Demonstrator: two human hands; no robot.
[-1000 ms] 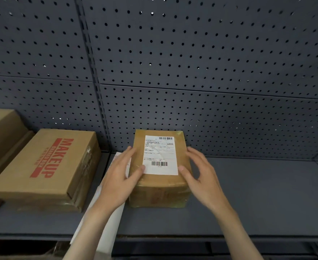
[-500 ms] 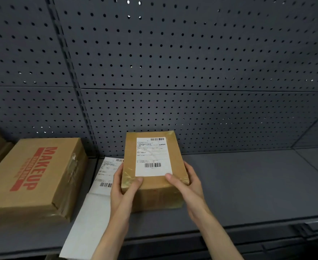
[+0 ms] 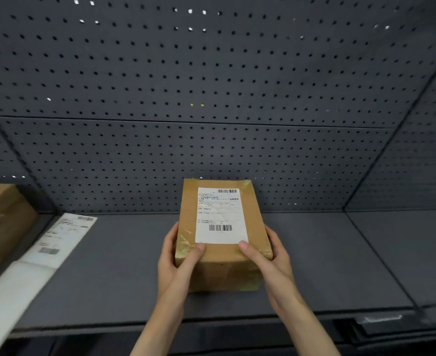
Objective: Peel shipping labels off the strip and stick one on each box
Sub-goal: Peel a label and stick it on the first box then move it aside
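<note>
Sliding right along the shelf (image 3: 340, 253): box (image 3: 222, 263) now sits well clear of the strip (image 3: 57, 237), where half a second ago it lay just beside it, and a second ago it partly covered it. View has panned right too; the bigger box (image 3: 1, 227) at far left is mostly cut off by the frame edge.

Label (image 3: 220, 215) is already on the box top, flat, with no lifted corner visible, a faint crease across its middle. Judgement: this box is done and is being moved aside to make room; next is peeling another label off the strip. Strip lies on the shelf at left with at least one printed label showing at its far end, the near part looks blank, blurred by motion.

Hands:
- left hand (image 3: 175, 258): curled round the box's near-left corner, thumb on top just below the label's lower-left corner, fingers down the left side.
- right hand (image 3: 271, 260): mirrors it on the near-right corner, thumb tip touching the label's lower-right edge, fingers wrapped on the right side.

Both clamp the box from the sides. Can't tell whether the box is lifted or dragging on the shelf; its bottom edge looks in contact.
</note>
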